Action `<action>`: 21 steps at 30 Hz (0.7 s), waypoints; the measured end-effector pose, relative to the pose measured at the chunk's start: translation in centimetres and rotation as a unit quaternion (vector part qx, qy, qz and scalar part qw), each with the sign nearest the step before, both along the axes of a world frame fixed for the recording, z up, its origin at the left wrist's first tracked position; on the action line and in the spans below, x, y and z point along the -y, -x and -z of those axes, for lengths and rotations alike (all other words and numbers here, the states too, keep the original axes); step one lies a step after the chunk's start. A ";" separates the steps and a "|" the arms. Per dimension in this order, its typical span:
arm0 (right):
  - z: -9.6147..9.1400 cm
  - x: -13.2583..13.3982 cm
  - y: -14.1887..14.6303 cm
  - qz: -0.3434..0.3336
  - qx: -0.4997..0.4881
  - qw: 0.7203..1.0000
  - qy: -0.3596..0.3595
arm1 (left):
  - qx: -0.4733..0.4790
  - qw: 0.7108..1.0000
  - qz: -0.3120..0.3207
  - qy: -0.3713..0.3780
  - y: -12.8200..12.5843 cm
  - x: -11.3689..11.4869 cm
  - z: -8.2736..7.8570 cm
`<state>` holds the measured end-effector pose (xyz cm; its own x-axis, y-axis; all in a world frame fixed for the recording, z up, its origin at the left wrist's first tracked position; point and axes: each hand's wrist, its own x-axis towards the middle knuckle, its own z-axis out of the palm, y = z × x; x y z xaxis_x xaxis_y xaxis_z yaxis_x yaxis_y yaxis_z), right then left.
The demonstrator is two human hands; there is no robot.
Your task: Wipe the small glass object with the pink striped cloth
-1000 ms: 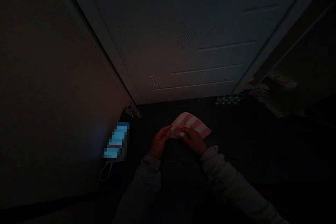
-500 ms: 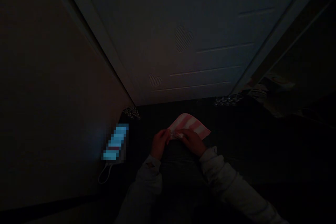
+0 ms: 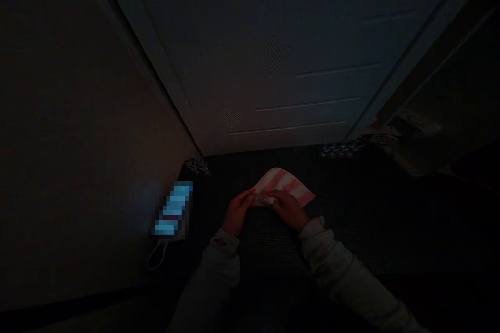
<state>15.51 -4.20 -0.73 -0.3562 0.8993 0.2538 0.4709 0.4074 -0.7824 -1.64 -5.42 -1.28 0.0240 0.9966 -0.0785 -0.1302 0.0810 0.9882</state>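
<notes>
In the dim light, a pink-and-white striped sheet lies on the dark surface; whether it is cloth, paper or a flat bag I cannot tell. My left hand is closed in a pinch at its near left corner. My right hand rests over its near edge, thumb and fingers pinched together. Between the fingertips of both hands shows a small shiny piece, clear or metallic, too dark to name. The fingers partly cover it.
A pixelated, glowing phone-like device with a cord loop leans at the left. Several shiny rings sit by the left corner, and more rings at the right. Behind stands a white panel with hearts. Crumpled bags lie far right.
The view has shifted slightly. My hands have drawn a little apart at the sheet's near edge, and more of the small shiny piece shows between the fingertips.
</notes>
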 end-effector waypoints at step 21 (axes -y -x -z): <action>-1.0 0.2 0.2 -0.001 -0.026 1.000 -0.004 | -0.088 0.996 -0.032 0.008 -0.4 0.1 -1.1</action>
<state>15.35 -4.36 0.24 -0.3452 0.8962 0.2788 0.4292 0.4149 -0.8023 -1.26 -5.51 -0.17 -0.0551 0.9942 -0.0927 0.0400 0.0950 0.9947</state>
